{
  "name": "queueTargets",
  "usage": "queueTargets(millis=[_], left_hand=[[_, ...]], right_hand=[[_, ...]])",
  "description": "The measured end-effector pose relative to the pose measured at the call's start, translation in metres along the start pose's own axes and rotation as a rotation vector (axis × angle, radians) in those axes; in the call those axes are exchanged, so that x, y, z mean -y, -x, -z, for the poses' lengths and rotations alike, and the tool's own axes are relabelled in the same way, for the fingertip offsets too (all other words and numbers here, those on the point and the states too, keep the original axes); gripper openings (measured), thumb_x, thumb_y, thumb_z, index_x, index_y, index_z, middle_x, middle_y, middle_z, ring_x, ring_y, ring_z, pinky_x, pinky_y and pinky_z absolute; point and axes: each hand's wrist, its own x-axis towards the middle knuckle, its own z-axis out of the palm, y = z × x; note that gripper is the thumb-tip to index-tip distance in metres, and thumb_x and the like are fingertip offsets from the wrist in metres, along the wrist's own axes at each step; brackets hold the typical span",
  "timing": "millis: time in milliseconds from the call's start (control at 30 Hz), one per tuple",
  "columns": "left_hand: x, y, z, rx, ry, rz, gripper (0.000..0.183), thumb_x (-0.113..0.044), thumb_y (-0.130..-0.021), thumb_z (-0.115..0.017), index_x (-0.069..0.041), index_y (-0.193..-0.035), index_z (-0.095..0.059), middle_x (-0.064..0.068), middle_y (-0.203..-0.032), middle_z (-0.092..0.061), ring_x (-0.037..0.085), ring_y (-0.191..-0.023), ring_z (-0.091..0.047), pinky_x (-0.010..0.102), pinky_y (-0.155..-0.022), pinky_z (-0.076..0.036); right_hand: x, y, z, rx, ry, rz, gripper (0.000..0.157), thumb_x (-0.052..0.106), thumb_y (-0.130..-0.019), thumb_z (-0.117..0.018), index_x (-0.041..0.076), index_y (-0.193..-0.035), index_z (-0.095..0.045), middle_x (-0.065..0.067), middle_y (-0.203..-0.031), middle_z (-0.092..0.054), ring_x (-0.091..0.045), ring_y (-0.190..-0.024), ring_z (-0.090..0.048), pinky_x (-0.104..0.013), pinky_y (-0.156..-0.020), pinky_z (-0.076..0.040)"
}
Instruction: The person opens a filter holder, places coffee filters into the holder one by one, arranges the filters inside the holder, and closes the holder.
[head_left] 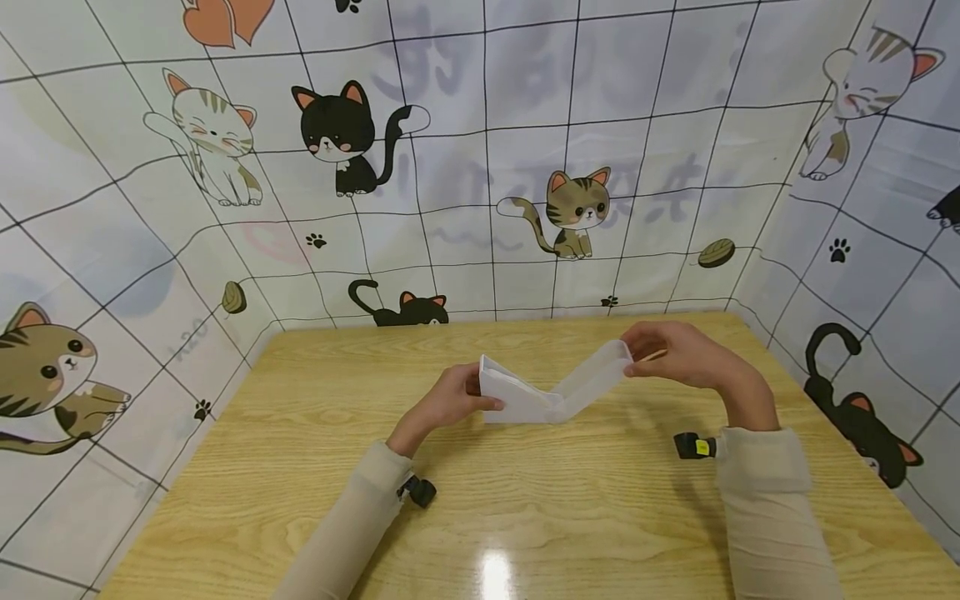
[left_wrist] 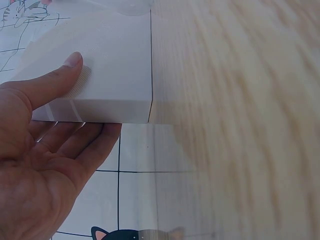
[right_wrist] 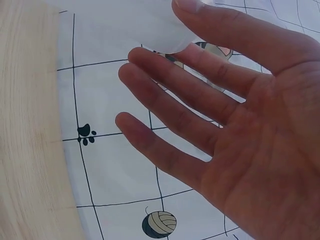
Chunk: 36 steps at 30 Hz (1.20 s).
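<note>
A white oblong box (head_left: 517,407) with a hinged translucent lid (head_left: 592,381) stands open in a wide V near the middle of the wooden table. My left hand (head_left: 450,396) grips the box at its left end. In the left wrist view its thumb presses the broad white face of the box (left_wrist: 117,65), with the other fingers round the far side. My right hand (head_left: 682,354) pinches the lid's far end between thumb and index finger. From the right wrist, the clear rounded lid edge (right_wrist: 167,37) shows between them, and the remaining fingers extend loosely.
The wood-grain table (head_left: 570,517) reaches back to a white sheet (head_left: 450,167) printed with cats and grid lines, which hangs at the back and both sides. A small black camera sits on each wrist, the left one (head_left: 422,492) close over the table.
</note>
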Motion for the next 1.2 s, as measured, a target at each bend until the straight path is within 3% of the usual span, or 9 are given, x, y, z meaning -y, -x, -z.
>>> queueTargets(millis=[100, 333, 900, 1200], left_hand=[[0.000, 0.000, 0.000, 0.001, 0.002, -0.004, 0.039, -0.010, -0.091, -0.080, -0.002, -0.127, -0.066, 0.019, -0.121, -0.074, 0.028, -0.103, -0.076, 0.034, -0.084, -0.062], [-0.037, 0.015, 0.006, 0.004, 0.005, -0.012, 0.036, -0.003, -0.091, -0.077, 0.003, -0.125, -0.067, 0.023, -0.119, -0.074, 0.032, -0.102, -0.076, 0.036, -0.084, -0.062], [-0.037, 0.014, 0.006, 0.001, 0.009, -0.020, 0.035, -0.002, -0.091, -0.078, 0.004, -0.123, -0.067, 0.023, -0.118, -0.074, 0.030, -0.099, -0.076, 0.034, -0.083, -0.061], [-0.003, 0.000, 0.000, -0.003, -0.002, -0.008, 0.040, -0.005, -0.091, -0.079, 0.001, -0.128, -0.066, 0.022, -0.121, -0.073, 0.031, -0.101, -0.076, 0.035, -0.083, -0.062]], right_hand=[[-0.001, -0.001, 0.000, -0.004, -0.017, 0.008, 0.040, 0.020, -0.093, -0.079, 0.001, -0.126, -0.065, -0.018, -0.122, -0.073, -0.036, -0.112, -0.070, -0.052, -0.095, -0.059], [-0.002, -0.003, -0.003, -0.006, -0.063, 0.030, 0.039, 0.019, -0.094, -0.078, 0.002, -0.126, -0.065, -0.017, -0.122, -0.073, -0.034, -0.113, -0.070, -0.050, -0.095, -0.059], [0.001, -0.009, -0.010, -0.036, -0.099, 0.062, 0.037, 0.016, -0.094, -0.078, 0.002, -0.126, -0.065, -0.019, -0.122, -0.071, -0.034, -0.111, -0.070, -0.053, -0.095, -0.058], [0.004, -0.012, -0.012, -0.042, -0.108, 0.071, 0.038, 0.016, -0.095, -0.077, 0.002, -0.128, -0.065, -0.018, -0.120, -0.071, -0.031, -0.109, -0.070, -0.050, -0.094, -0.058]])
